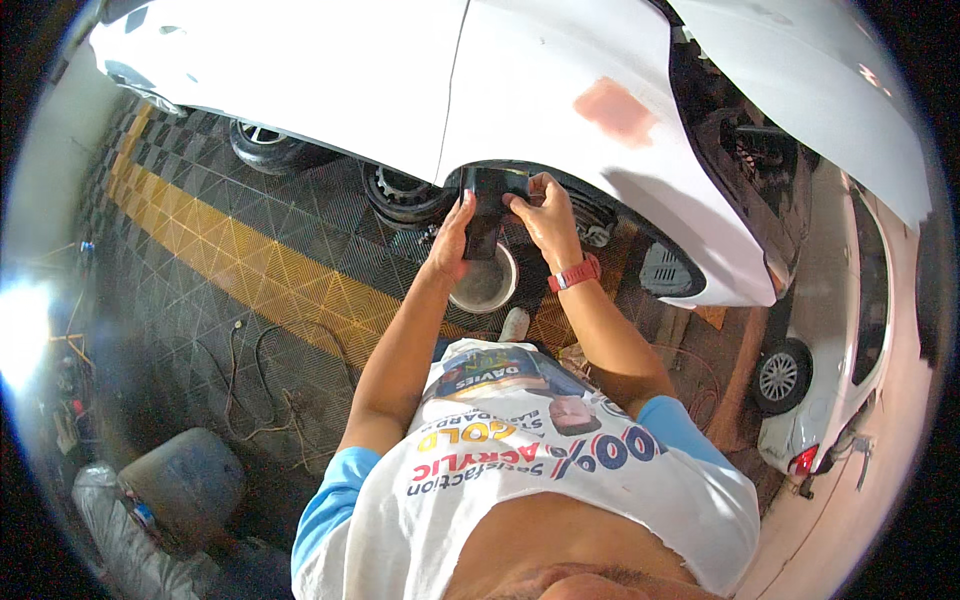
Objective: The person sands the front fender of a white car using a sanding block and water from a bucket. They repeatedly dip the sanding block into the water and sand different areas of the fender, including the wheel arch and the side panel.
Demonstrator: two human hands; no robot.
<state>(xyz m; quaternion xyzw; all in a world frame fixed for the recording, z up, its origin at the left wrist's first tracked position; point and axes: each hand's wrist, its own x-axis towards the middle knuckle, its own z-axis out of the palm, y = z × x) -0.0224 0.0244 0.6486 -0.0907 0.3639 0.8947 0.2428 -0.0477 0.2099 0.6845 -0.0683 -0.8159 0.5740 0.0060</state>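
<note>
Both my hands hold a dark black sheet, which looks bent or folded, in front of the white car's wheel arch. My left hand lies along its left side, with the fingers pointing up. At its right edge, my right hand pinches it between thumb and curled fingers. A red watch is on my right wrist. Just below the sheet stands a round whitish bucket; its contents are not clear. Above and to the right, the white fender carries a reddish-pink patch.
Wheels lie or stand along the car's lower side. A cord winds across the black and yellow floor tiles. A bluish drum stands at lower left. Another white car is at right, and a bright lamp glares at far left.
</note>
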